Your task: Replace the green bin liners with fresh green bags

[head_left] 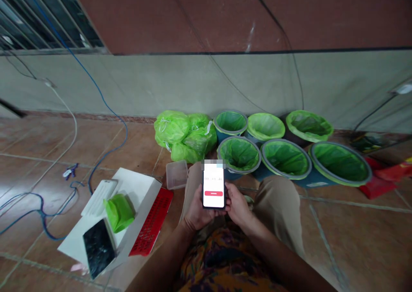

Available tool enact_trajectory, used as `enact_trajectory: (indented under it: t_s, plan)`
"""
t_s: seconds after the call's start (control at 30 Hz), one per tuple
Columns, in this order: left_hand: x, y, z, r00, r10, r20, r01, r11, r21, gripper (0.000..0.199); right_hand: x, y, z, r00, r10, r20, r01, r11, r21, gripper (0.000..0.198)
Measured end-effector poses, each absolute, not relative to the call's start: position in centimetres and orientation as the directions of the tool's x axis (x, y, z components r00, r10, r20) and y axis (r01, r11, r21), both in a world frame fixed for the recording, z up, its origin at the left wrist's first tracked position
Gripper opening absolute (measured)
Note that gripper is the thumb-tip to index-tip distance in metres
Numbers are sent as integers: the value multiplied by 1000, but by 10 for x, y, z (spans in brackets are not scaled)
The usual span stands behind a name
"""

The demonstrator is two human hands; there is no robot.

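Between both hands, above my lap, I hold a smartphone (pixel 213 202) with its lit screen facing me. The screen shows a row of digits and a red bar; its top strip is pixelated. My left hand (pixel 197 212) is closed around the phone's left side and lower edge. On the right edge, my right hand (pixel 237 201) grips it with curled fingers. Beyond my knees stand several bins lined with green bags, among them a near one (pixel 240 155) just past the phone. Filled, tied green bags (pixel 185 135) are heaped left of the bins.
At left, a white box (pixel 72 236) bears a dark tablet (pixel 99 248), a green bundle (pixel 119 212) and a white item (pixel 99 197). A red basket (pixel 151 223) is beside it. A clear container (pixel 177 175) lies near my knee. Blue cable (pixel 99 159) crosses the tiles.
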State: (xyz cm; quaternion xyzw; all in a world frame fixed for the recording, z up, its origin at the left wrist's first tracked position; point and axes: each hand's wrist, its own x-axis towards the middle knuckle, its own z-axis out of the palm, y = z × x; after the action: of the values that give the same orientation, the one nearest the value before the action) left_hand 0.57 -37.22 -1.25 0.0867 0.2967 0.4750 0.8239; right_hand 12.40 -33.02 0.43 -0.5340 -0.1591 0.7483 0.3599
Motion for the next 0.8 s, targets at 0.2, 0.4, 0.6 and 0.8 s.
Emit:
enact_trajectory:
  t_s: [0.2, 0.4, 0.6, 0.8]
  plan:
    - [5, -373, -13, 383, 834, -397, -721, 538, 436, 85, 124, -330, 0, -179, 708, -683, -378, -690, -617, 27]
    - [5, -372, -13, 382, 837, -392, -717, 536, 446, 84, 124, -330, 1, -167, 708, -686, -392, -686, -613, 23]
    - [6, -372, -11, 375, 834, -404, -737, 533, 416, 82, 123, -330, 3, -189, 700, -689, -386, -698, -604, 25]
    - [5, -373, -13, 377, 851, -366, -748, 513, 421, 79, 124, -329, 0, -166, 692, -703, -381, -702, -601, 25]
